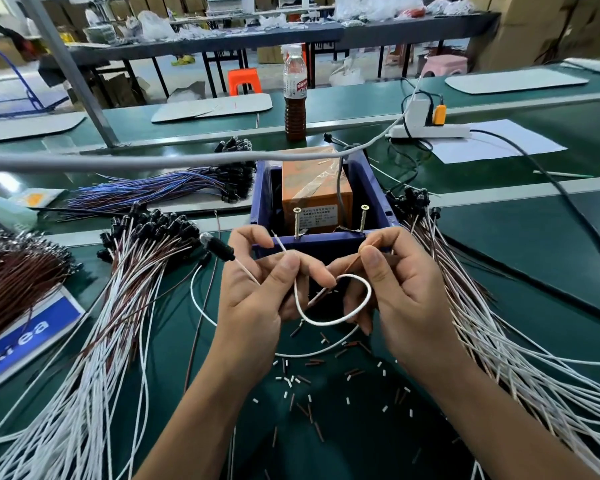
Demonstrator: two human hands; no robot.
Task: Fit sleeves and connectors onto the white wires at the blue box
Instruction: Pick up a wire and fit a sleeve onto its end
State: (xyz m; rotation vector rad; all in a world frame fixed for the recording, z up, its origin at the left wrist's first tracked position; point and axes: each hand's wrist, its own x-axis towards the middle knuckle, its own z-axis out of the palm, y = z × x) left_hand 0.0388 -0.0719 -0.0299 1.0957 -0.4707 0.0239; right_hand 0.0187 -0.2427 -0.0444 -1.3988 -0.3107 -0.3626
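My left hand (257, 299) pinches the white wire (333, 318) betw thumb & forefinger, stripped tip poking up-left toward the blue box (267, 202), just in front of its near wall. My right hand (399, 289) is clamped on the brown wire (364, 252), fingers curled round it, its end angled up by the box edge. The white wire loops down betw both hands & comes back up; looks like the pair runs to the black connector (222, 250) lying just left of my left hand. I reckon the step in hand is lining up an end for a sleeve. To do it well: keep the pinch close to the tip so the wire doesn't flex, hold the end straight, w/ strands tight before anything slides on. Can't tell if a sleeve is already betw my fingers, too small to see. Cut sleeves (291, 379), white & brown, lie scattered on the green mat (174, 341) below my wrists, so next pick should be easy, but match colour to wire. Two screws (296, 221) stand on the box's near rim, close to my fingers; mind the loop doesn't snag on them. Bundles of wires (118, 306) lie fanned either side; keep this pair apart from those so nothing tangles.
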